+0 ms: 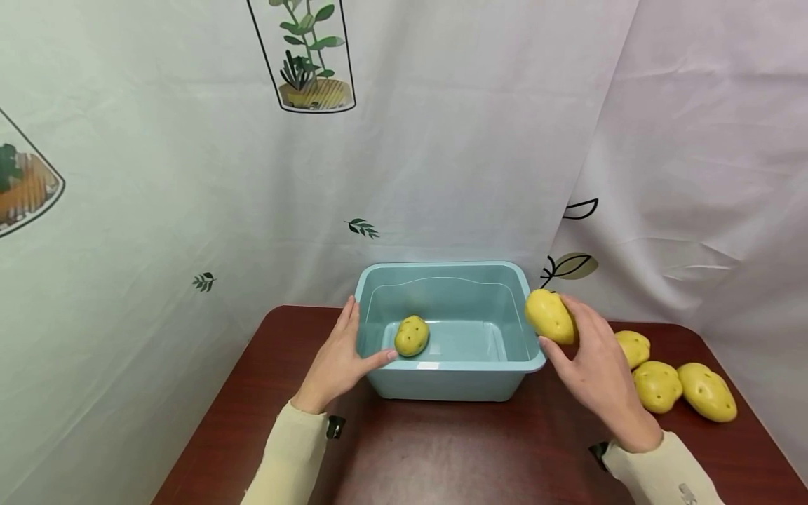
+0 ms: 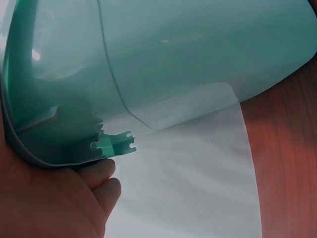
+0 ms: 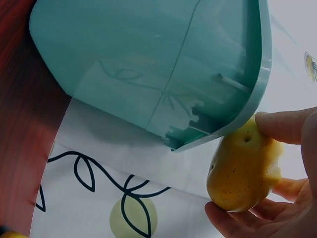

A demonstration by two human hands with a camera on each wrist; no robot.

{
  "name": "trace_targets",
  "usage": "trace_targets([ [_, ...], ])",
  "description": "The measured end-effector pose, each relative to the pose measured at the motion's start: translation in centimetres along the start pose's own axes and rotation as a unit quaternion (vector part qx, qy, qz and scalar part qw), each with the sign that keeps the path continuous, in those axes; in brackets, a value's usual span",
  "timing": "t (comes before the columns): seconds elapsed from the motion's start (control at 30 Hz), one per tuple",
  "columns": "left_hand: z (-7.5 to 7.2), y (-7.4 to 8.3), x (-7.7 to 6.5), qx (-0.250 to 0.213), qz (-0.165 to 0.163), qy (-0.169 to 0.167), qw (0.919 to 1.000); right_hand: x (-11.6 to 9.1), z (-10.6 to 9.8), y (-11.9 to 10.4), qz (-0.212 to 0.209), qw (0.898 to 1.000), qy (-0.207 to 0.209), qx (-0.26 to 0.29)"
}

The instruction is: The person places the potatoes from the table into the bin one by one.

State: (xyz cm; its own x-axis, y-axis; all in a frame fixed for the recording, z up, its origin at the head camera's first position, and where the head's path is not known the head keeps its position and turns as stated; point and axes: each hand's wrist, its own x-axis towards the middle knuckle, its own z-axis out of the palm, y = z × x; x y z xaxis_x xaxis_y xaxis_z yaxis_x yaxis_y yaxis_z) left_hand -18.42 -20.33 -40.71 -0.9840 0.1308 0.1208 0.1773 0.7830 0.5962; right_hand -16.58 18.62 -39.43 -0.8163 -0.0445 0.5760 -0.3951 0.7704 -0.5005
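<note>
A light blue plastic basin stands on the table, with one yellow potato lying inside at its left. My left hand grips the basin's front left corner, thumb at the front rim and fingers along the outer left side. In the left wrist view, fingertips show beneath the rim. Just outside the basin's right rim, my right hand holds another yellow potato between thumb and fingers. The right wrist view shows this potato close beside the rim.
Several potatoes lie at the table's right side, among them one nearer the middle and one farther right. The table is dark reddish wood. A white printed cloth hangs behind the basin.
</note>
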Motion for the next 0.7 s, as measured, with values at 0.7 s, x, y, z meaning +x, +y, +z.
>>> trace_targets([
  [0.7,0.03,-0.01,-0.04,0.003,0.003,0.001,1.0,0.26,0.97,-0.81,-0.021,1.0,0.008,0.007],
])
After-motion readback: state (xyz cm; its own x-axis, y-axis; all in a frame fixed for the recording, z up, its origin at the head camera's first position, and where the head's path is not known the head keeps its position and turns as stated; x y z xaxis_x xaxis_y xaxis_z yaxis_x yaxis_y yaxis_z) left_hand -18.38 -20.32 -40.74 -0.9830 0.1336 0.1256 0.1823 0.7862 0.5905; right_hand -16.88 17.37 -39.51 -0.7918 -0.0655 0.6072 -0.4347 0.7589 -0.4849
